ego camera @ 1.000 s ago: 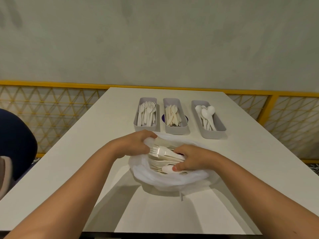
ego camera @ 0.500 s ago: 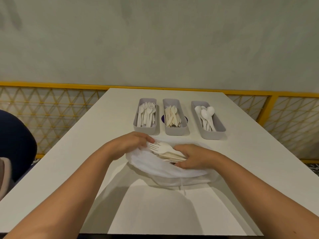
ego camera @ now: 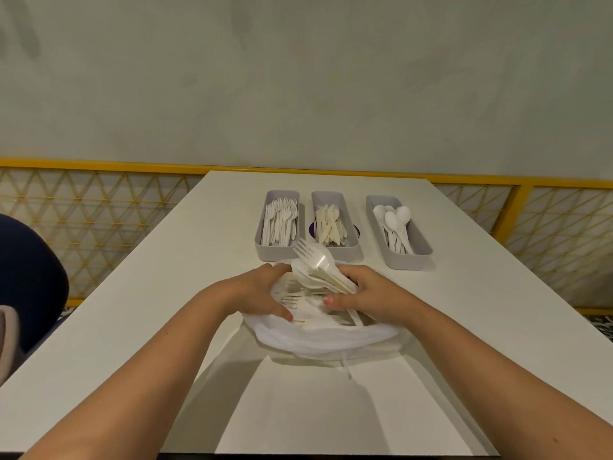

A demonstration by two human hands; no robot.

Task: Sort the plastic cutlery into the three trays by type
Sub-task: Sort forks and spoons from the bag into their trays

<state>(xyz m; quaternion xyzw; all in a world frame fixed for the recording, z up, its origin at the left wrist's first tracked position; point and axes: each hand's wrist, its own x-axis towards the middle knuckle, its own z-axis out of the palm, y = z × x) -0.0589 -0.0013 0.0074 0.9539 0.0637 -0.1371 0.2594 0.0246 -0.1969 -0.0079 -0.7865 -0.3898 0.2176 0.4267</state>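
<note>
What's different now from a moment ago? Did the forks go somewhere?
The right hand lifted the bundle of forks partly out of the white bag. The tines now tip up toward the trays. It kept hold of them throughout. The left hand still holds the bag's edge, and the trays and their cutlery stayed put.

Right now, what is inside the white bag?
Loose white forks and handles lie inside the white bag. The right hand grips a bundle of forks above them; the left hand holds the rim. Deeper pieces are covered by hands and folds.
</note>
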